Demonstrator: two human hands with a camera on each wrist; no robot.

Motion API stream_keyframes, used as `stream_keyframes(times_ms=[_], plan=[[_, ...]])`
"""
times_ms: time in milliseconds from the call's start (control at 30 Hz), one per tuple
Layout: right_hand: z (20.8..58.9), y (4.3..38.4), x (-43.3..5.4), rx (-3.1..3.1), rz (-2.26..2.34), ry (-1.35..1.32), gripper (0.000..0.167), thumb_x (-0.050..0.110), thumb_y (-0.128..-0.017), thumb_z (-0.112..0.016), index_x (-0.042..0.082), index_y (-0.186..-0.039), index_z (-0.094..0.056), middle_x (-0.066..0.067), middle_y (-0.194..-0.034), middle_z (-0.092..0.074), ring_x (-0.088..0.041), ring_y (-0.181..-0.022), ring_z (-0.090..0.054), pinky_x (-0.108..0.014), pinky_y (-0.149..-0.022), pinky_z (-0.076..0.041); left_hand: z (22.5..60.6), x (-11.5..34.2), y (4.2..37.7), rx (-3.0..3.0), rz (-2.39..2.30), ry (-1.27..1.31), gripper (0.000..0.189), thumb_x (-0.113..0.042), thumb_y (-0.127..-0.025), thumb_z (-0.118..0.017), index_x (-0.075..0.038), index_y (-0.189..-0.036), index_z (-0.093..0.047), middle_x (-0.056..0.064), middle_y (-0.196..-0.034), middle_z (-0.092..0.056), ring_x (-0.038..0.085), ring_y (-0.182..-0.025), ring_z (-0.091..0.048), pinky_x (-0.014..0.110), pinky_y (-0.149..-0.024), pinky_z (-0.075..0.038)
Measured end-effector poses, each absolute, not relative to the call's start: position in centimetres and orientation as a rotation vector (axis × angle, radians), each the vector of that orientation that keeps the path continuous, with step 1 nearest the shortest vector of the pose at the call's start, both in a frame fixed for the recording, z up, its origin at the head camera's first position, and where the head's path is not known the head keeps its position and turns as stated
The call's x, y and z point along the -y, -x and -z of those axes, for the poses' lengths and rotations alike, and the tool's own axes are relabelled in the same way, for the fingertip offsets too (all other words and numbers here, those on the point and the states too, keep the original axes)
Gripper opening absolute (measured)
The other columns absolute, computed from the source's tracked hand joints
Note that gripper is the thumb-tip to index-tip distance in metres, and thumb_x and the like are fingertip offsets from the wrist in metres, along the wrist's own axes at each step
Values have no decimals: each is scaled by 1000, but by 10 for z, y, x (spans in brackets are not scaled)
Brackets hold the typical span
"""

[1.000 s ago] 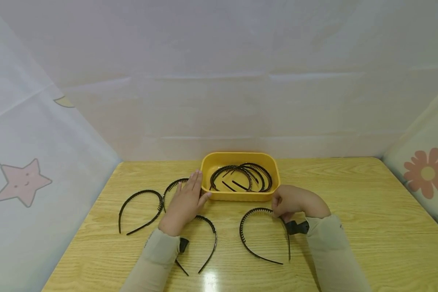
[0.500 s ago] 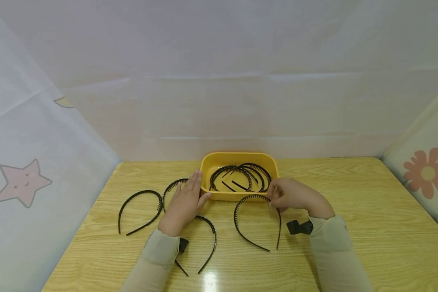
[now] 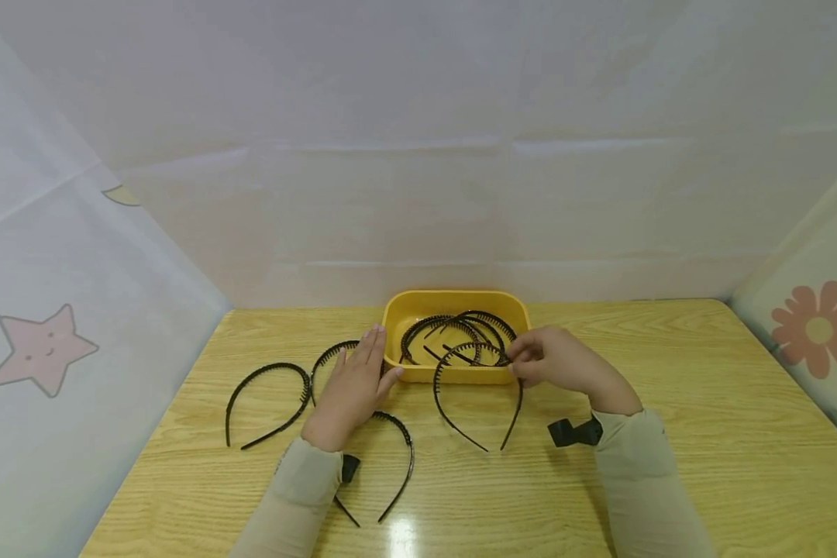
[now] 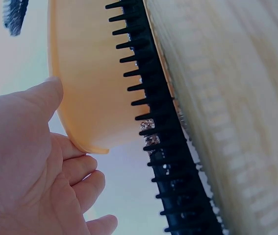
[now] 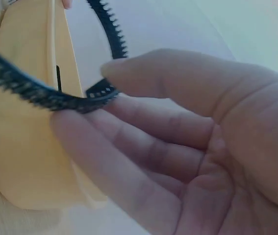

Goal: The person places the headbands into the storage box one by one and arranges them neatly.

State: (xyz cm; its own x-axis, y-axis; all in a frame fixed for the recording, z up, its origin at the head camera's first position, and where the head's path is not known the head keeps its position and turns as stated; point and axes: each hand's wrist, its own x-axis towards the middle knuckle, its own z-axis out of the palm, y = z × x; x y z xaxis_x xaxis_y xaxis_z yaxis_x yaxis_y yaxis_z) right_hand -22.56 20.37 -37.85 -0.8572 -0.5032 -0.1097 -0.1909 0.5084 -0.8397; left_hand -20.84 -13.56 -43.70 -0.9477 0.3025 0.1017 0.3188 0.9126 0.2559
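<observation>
My right hand (image 3: 558, 358) pinches a black toothed headband (image 3: 438, 387) on its right side, at the front right corner of the yellow bin (image 3: 453, 375). The top of its arch overlaps the bin's front rim and its two ends point toward me. Thumb and fingers meet on the band in the right wrist view. My left hand (image 3: 354, 387) rests against the bin's left front corner, fingers fairly straight along the wall and thumb at the front. Inside the bin lie several black headbands (image 3: 408, 341), overlapping one another.
Left of the bin, one headband (image 3: 230, 403) lies on the wooden table (image 3: 669, 465). Another headband (image 3: 326, 355) is partly under my left hand, and a third headband (image 3: 411, 457) lies in front, partly behind my left wrist. A pale fabric backdrop (image 3: 404, 194) stands behind the table.
My right hand has carried its headband up and leftward from the table to the bin's front rim. The left hand has stayed against the bin.
</observation>
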Motion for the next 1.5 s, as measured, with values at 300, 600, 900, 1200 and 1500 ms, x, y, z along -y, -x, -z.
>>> stream_keyframes(times_ms=[300, 600, 900, 1200, 1500], plan=[[380, 230, -201, -2406, 1412, 492, 36, 10, -99, -67, -13, -126, -61, -21, -106, -69, -27, -87, -72, -47, -80, -62, 436, 135, 209, 3014, 412, 487, 77, -46, -108, -45, 0, -161, -14, 18, -167, -16, 33, -153, -20, 63, -120, -19], [386, 235, -197, -2365, 1554, 393, 39, 11, -99, -67, -12, -130, -60, -28, -112, -67, -39, -92, -72, -47, -83, -61, 437, 134, 210, 2994, 428, 485, 76, -44, -107, -48, 1, -161, -17, 18, -166, -17, 33, -153, -21, 64, -119, -19], [392, 236, -188, -2296, 1750, 218, 41, 9, -99, -66, -13, -132, -55, -29, -117, -65, -28, -88, -74, -48, -89, -58, 436, 133, 210, 3010, 423, 476, 76, -44, -108, -48, 0, -161, -16, 18, -167, -17, 32, -153, -20, 63, -120, -19], [399, 238, -180, -2212, 1958, 102, 41, 12, -99, -67, -10, -131, -54, -28, -120, -63, -22, -91, -73, -43, -92, -57, 438, 134, 211, 3025, 402, 473, 77, -46, -108, -45, -1, -161, -14, 16, -167, -14, 31, -153, -19, 63, -120, -18], [405, 241, -170, -2206, 2113, -4, 33, 10, -98, -69, -6, -124, -56, -26, -114, -64, -18, -86, -73, -41, -91, -58, 437, 135, 209, 3029, 407, 478, 77, -48, -108, -43, 0, -161, -13, 17, -167, -15, 32, -153, -18, 63, -120, -18]])
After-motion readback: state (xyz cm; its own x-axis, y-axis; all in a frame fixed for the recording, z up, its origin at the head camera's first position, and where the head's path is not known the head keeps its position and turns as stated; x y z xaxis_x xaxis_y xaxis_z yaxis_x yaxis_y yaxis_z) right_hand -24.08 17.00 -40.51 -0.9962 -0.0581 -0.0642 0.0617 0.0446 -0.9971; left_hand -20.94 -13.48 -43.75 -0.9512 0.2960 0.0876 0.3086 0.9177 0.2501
